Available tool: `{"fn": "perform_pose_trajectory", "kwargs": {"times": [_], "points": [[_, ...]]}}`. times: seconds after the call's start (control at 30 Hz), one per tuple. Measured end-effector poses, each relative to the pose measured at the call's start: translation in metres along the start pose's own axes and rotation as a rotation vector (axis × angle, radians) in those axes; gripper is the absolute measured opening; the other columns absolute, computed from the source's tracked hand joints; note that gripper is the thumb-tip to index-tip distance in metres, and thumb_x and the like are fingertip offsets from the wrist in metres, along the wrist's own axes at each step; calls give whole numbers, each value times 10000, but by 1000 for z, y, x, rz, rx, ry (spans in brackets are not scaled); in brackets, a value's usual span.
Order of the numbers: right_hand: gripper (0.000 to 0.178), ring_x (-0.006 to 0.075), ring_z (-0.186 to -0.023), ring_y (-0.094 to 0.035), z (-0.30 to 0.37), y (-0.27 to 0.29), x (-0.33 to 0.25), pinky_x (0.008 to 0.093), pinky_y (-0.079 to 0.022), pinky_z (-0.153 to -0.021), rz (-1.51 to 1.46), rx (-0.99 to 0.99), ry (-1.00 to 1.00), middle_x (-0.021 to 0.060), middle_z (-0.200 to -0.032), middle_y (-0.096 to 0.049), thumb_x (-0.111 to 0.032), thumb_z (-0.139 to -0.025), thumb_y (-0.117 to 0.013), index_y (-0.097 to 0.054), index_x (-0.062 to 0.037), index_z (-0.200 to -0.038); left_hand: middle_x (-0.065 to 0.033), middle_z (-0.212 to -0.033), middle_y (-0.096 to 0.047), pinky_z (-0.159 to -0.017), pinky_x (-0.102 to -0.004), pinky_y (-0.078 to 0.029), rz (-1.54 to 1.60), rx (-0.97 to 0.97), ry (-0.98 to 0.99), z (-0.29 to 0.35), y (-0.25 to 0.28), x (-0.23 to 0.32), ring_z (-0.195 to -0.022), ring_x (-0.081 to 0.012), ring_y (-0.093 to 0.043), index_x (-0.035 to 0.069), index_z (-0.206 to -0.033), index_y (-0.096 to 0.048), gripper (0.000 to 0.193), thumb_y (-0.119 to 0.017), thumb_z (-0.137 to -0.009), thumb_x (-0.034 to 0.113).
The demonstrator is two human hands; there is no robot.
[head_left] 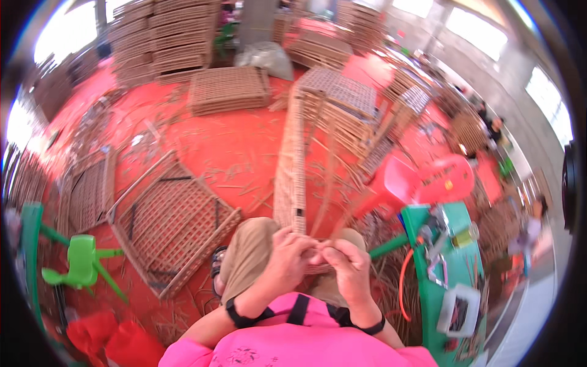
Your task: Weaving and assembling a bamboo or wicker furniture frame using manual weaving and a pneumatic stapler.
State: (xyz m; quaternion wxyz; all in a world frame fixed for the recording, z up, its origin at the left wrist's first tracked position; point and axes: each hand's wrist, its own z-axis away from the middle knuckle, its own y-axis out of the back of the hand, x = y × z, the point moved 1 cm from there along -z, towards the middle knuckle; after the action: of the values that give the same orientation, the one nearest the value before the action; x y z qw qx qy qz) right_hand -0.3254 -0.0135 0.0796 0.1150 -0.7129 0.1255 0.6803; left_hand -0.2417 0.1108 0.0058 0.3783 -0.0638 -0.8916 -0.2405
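A tall woven rattan panel stands on edge between my knees, its lower end in my lap. My left hand grips the panel's bottom edge with fingers curled. My right hand sits right beside it, pinching thin rattan strands that rise along the panel. Both hands touch at the weave, and the exact strand ends are hidden under my fingers.
A half-woven square frame lies on the red floor at my left, with a green plastic stool beyond. A red plastic chair and a green bench with tools are on my right. Stacks of woven panels fill the back.
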Motion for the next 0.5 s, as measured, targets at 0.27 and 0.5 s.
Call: {"fn": "perform_pose_trajectory", "kwargs": {"times": [0.27, 0.5], "points": [[206, 127, -931, -644, -21, 26, -3, 271, -496, -858, -201, 61, 180, 73, -941, -715, -145, -1000, -582, -681, 30, -1042, -101, -1143, -647, -1059, -478, -340, 178, -227, 34, -22, 25, 15, -1145, -301, -562, 41, -1088, -622, 188, -610, -910, 103], [250, 187, -924, -669, -20, 22, 5, 322, -540, -853, -436, 11, 116, 122, -1006, -703, -189, -1025, -548, -647, 26, -1104, -124, -1217, -627, -1071, -483, -338, -4, -165, -40, -12, 25, 3, -1250, -343, -505, 43, -988, -632, 144, -588, -943, 173]]}}
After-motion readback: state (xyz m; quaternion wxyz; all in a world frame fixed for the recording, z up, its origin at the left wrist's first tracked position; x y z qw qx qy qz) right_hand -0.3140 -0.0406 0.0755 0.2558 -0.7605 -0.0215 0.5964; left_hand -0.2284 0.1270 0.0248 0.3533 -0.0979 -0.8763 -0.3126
